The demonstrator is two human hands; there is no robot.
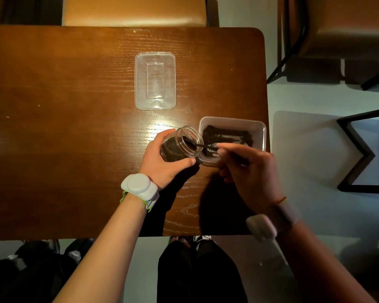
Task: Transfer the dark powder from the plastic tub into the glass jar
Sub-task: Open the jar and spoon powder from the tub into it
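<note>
bare table (64, 127) left, lid (155, 81) behind, tub (232, 122) right

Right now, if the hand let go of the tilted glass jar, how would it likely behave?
The glass jar would probably roll: it looks round and leans toward the plastic tub. Its open mouth could spill dark powder. Only the left hand holds it up.

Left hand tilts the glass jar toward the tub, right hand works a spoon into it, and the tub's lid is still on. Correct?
No: the head view shows the lid off, lying apart from the open plastic tub. The rest holds.
</note>
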